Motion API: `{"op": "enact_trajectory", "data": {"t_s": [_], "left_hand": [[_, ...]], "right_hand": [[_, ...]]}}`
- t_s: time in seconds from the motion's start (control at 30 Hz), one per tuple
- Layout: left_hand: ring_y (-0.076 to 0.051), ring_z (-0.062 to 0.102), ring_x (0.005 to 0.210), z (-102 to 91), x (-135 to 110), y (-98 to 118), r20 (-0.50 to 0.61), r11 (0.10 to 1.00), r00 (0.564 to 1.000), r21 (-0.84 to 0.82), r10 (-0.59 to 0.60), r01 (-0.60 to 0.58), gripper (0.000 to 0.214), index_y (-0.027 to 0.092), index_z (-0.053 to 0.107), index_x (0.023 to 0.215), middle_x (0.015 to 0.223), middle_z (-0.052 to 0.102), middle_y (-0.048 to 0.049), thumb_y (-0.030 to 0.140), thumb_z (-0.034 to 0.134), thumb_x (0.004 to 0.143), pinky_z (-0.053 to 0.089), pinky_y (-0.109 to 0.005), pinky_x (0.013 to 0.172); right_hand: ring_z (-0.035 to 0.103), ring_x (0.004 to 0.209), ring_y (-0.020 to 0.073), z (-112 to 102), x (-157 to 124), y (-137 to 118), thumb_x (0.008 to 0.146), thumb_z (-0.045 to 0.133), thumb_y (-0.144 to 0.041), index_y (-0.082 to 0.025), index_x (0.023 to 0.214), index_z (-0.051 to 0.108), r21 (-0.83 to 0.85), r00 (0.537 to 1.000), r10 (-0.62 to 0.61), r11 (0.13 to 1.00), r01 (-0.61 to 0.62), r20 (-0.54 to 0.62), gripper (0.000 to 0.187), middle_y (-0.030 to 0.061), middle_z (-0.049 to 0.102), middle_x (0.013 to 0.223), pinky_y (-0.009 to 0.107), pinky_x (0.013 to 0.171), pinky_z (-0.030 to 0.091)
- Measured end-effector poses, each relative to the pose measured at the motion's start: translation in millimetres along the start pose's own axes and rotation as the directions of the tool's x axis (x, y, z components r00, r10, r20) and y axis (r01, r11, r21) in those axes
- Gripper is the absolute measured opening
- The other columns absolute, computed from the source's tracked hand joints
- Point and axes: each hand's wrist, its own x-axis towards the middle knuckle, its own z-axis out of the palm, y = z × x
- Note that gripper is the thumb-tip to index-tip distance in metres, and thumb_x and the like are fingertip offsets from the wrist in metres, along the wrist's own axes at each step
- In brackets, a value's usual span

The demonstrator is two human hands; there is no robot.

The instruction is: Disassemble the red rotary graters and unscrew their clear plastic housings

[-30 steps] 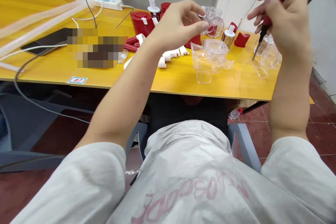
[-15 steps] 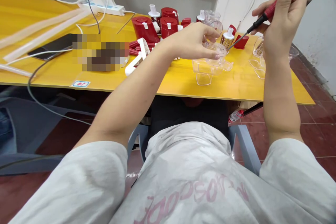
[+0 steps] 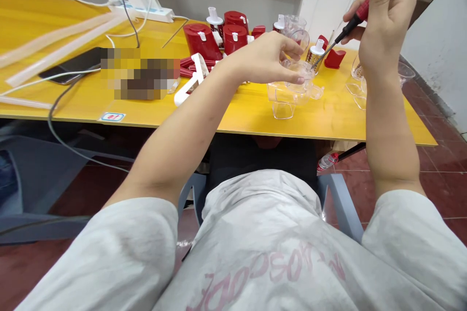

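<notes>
My left hand [image 3: 268, 58] reaches over the yellow table [image 3: 248, 112] and pinches the rim of a clear plastic housing [image 3: 292, 90] that stands near the table's front edge. My right hand [image 3: 383, 14] is raised at the upper right, closed around a red-handled screwdriver [image 3: 359, 12]. Its black shaft slants down and left, and the tip sits just above the clear housing, close to my left fingertips.
Red plastic bodies [image 3: 215, 39], white parts [image 3: 193, 75] and metal drum pieces [image 3: 315, 53] crowd the table's middle. More clear parts [image 3: 361, 82] lie at the right. A power strip [image 3: 142, 5], cables and a phone [image 3: 73, 65] are at the left. A grey chair [image 3: 29, 180] stands below left.
My left hand dropped from in front of the red parts onto the clear housing. My right hand turned the screwdriver from pointing downward to slanting left toward the housing.
</notes>
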Motion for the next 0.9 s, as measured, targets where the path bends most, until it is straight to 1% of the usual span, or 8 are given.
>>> {"op": "enact_trajectory", "data": {"t_s": [0.17, 0.27, 0.37, 0.47, 0.6, 0.73, 0.83, 0.9], "left_hand": [[-0.042, 0.073, 0.139, 0.7, -0.5, -0.7, 0.000, 1.000, 1.000, -0.011, 0.002, -0.002, 0.078, 0.032, 0.080, 0.147, 0.153, 0.078, -0.0073, 0.058, 0.088, 0.074, 0.058, -0.052, 0.122], [-0.043, 0.070, 0.144, 2.5, -2.1, 0.6, 0.000, 1.000, 1.000, -0.022, 0.009, -0.009, 0.085, 0.031, 0.074, 0.154, 0.153, 0.078, -0.0079, 0.059, 0.086, 0.075, 0.057, -0.050, 0.122], [-0.042, 0.066, 0.149, 4.2, -3.8, 4.4, 0.004, 1.000, 1.000, -0.025, 0.005, -0.005, 0.088, 0.033, 0.071, 0.158, 0.150, 0.079, -0.0068, 0.057, 0.084, 0.075, 0.055, -0.049, 0.125], [-0.042, 0.064, 0.152, 4.0, -4.2, 8.3, 0.008, 0.999, 1.000, -0.037, 0.015, -0.015, 0.088, 0.037, 0.069, 0.158, 0.155, 0.076, -0.0052, 0.056, 0.084, 0.074, 0.055, -0.049, 0.124], [-0.039, 0.067, 0.148, 1.3, -2.1, 10.2, 0.005, 0.998, 0.999, -0.036, 0.043, -0.043, 0.085, 0.041, 0.071, 0.154, 0.162, 0.072, -0.0013, 0.057, 0.085, 0.072, 0.058, -0.050, 0.121], [-0.037, 0.072, 0.136, -0.6, 2.6, 11.0, 0.006, 0.999, 0.999, -0.032, 0.037, -0.037, 0.086, 0.046, 0.071, 0.152, 0.152, 0.078, 0.0000, 0.062, 0.083, 0.068, 0.059, -0.053, 0.118], [-0.038, 0.075, 0.130, -1.1, 8.7, 12.2, -0.003, 1.000, 1.000, -0.021, -0.007, 0.007, 0.087, 0.035, 0.075, 0.149, 0.147, 0.079, -0.0077, 0.057, 0.085, 0.065, 0.061, -0.051, 0.111], [-0.038, 0.076, 0.128, -1.6, 13.7, 12.8, 0.006, 1.000, 1.000, -0.005, -0.027, 0.027, 0.085, 0.029, 0.077, 0.144, 0.143, 0.080, -0.0113, 0.056, 0.087, 0.064, 0.062, -0.049, 0.109]], "right_hand": [[0.062, 0.074, 0.0217, 5.3, -10.9, -4.5, 0.101, 0.066, -0.086, -0.037, 0.103, 0.045, 0.100, 0.998, 0.042, 0.994, -0.047, 0.051, 0.053, -0.0047, 0.049, 0.074, 0.036, 0.063, 0.055], [0.065, 0.075, 0.0229, 9.8, -19.5, 2.6, 0.099, 0.064, -0.090, -0.038, 0.105, 0.045, 0.134, 0.998, 0.070, 0.988, -0.070, -0.001, 0.056, -0.0042, 0.050, 0.074, 0.034, 0.053, 0.046], [0.068, 0.077, 0.0261, 15.8, -23.2, 12.0, 0.087, 0.054, -0.109, -0.036, 0.107, 0.041, 0.181, 0.991, 0.074, 0.982, -0.053, -0.109, 0.076, -0.0036, 0.045, 0.073, 0.033, 0.048, 0.035], [0.071, 0.081, 0.0277, 19.1, -20.4, 13.9, 0.084, 0.051, -0.112, -0.036, 0.110, 0.041, 0.176, 0.991, 0.046, 0.984, -0.023, -0.129, 0.081, -0.0024, 0.044, 0.076, 0.034, 0.049, 0.033], [0.074, 0.077, 0.0250, 16.6, -13.2, 3.5, 0.101, 0.056, -0.092, -0.034, 0.104, 0.042, 0.109, 0.995, -0.015, 0.994, 0.027, -0.103, 0.059, -0.0005, 0.055, 0.085, 0.037, 0.053, 0.043], [0.076, 0.078, 0.0233, 13.9, -14.0, -11.7, 0.113, 0.049, -0.059, -0.035, 0.105, 0.039, -0.012, 0.994, -0.056, 0.998, 0.055, -0.091, 0.027, -0.0002, 0.059, 0.091, 0.038, 0.056, 0.048], [0.074, 0.075, 0.0218, 16.0, -16.4, -22.0, 0.115, 0.046, -0.041, -0.035, 0.104, 0.040, -0.013, 0.992, -0.105, 0.994, 0.104, -0.068, 0.014, -0.0014, 0.059, 0.092, 0.038, 0.065, 0.055], [0.071, 0.071, 0.0206, 17.1, -12.9, -25.0, 0.115, 0.053, -0.042, -0.035, 0.103, 0.043, 0.025, 0.986, -0.166, 0.986, 0.166, -0.035, 0.017, -0.0020, 0.057, 0.092, 0.037, 0.067, 0.057]]}}
